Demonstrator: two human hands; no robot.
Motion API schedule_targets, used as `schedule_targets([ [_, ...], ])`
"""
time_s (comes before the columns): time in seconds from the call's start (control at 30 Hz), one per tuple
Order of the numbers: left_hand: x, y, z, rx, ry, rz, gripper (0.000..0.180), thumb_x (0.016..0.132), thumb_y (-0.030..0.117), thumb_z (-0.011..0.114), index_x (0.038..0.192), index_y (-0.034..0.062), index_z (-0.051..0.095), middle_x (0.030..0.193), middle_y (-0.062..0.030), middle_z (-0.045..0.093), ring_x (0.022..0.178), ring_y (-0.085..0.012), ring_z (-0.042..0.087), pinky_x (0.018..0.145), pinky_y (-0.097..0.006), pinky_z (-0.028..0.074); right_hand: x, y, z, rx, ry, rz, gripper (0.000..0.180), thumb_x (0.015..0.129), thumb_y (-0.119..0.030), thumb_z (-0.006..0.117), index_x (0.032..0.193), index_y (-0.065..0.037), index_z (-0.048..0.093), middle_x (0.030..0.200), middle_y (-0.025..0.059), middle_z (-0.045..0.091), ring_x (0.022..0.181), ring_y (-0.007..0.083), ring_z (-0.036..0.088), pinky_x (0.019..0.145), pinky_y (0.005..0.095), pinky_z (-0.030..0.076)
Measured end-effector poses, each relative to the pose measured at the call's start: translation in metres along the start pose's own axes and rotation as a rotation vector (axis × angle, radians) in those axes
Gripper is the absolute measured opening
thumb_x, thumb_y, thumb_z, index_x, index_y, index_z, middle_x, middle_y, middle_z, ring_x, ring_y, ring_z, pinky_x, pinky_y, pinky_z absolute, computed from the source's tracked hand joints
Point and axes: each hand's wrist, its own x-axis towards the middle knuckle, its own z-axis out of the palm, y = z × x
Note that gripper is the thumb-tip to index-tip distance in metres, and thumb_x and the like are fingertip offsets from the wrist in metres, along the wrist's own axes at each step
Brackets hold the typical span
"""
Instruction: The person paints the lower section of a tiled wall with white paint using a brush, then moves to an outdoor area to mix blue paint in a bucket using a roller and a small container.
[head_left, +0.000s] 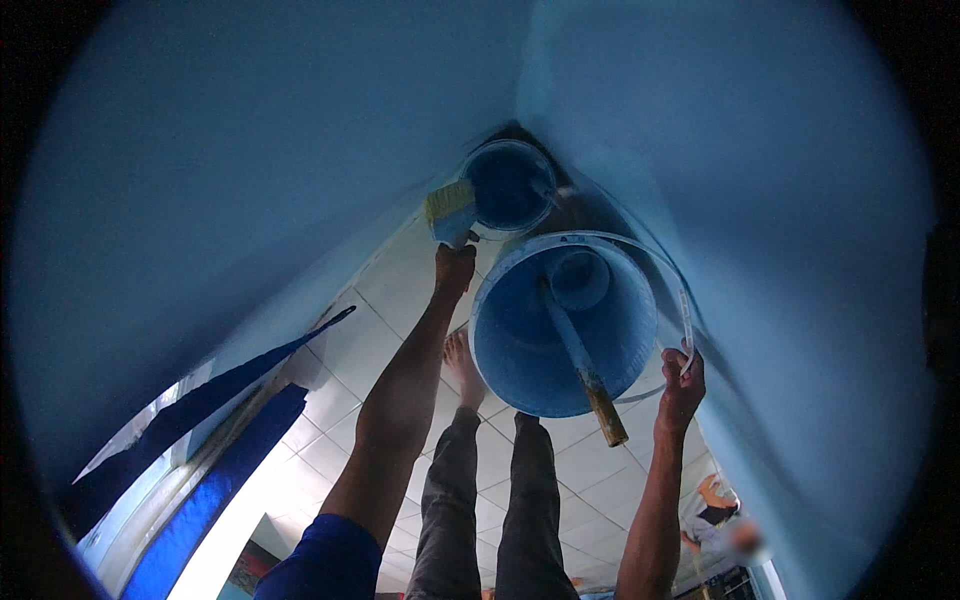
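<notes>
- Left hand (455, 268): I see fingers curled round the brush (450, 212), gripping low, bristles up, left of the small bucket (508, 186).
- Right hand (680, 385): fingers hooked on the handle (687, 318) of the big bucket (500, 345). Bucket sits ahead of the legs (480, 500), mouth toward me; the small bucket is beyond it, near the wall corner.
- Handling, my call: I'd steady the big bucket by the handle before shifting it; a one-sided pull could tip it.
- Stick (575, 350) leans out over the near rim, so I'd mind its bare end against the shins.
- I'd hold the brush off the wall (250, 170) and bucket rims; a loose wrist probably smears.
- Slow moves here; both walls crowd the buckets and the foot (460, 362) is close.
- Hard to tell: whether the big bucket's base bears on the floor (395, 270); I can't see under it. Round shape inside, maybe a cup, too dim.
- Can't tell if bristles touch the small bucket, or how full it is.
- Right foot mostly hidden behind the big bucket. Brush grip partly covered by the hand. Other person (715, 535) lower right, small and blurred.
</notes>
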Motion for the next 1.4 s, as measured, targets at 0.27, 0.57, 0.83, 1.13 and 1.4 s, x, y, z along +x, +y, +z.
schedule_targets([
  [0.27,0.006,-0.004,-0.006,-0.016,-0.108,0.103,0.028,0.079,0.009,0.057,0.106,0.0032,0.058,0.072,-0.0080,0.057,0.046,-0.0197,0.052,0.040,-0.036,0.041,-0.048,-0.061,-0.022,0.102,-0.421,0.199,0.035,0.093,-0.037,0.067,0.100,-0.002,0.063,0.063,-0.0011,0.051,0.057,0.0070,0.049,0.054,0.0256,0.040],
  [0.57,0.019,-0.037,0.004,-0.181,-0.036,0.061,0.026,0.084,0.015,0.059,0.103,-0.0014,0.059,0.080,-0.0108,0.061,0.052,-0.0185,0.054,0.047,-0.038,0.044,-0.093,-0.121,-0.009,-0.119,-0.715,0.103,0.030,0.092,-0.030,0.067,0.096,-0.001,0.059,0.070,0.0065,0.057,0.066,0.0119,0.051,0.061,0.0311,0.043],
  [0.83,-0.003,0.014,0.009,0.094,-0.211,-0.153,0.040,0.087,0.032,0.068,0.109,-0.0009,0.061,0.094,-0.0114,0.067,0.088,-0.0171,0.064,0.062,-0.036,0.050,-0.113,-0.108,-0.025,-0.068,-0.711,0.266,0.023,0.094,-0.025,0.063,0.093,-0.002,0.060,0.070,0.0066,0.059,0.064,0.0141,0.054,0.062,0.0337,0.045],
  [1.13,-0.015,0.063,0.000,-0.330,-0.265,-0.113,0.028,0.092,0.014,0.069,0.117,0.0048,0.060,0.119,-0.0111,0.066,0.105,-0.0229,0.066,0.083,-0.039,0.055,-0.122,-0.106,-0.033,-0.220,-0.558,0.180,0.038,0.095,-0.037,0.062,0.082,-0.001,0.059,0.061,0.0041,0.049,0.060,0.0108,0.044,0.053,0.0328,0.038],
  [1.4,-0.028,0.086,0.013,-0.283,-0.271,-0.197,0.031,0.087,0.010,0.070,0.117,0.0036,0.064,0.112,-0.0083,0.068,0.105,-0.0188,0.065,0.088,-0.035,0.054,-0.132,-0.082,-0.065,-0.267,-0.514,0.209,0.042,0.095,-0.040,0.062,0.081,-0.001,0.061,0.058,0.0037,0.051,0.054,0.0108,0.044,0.050,0.0330,0.036],
])
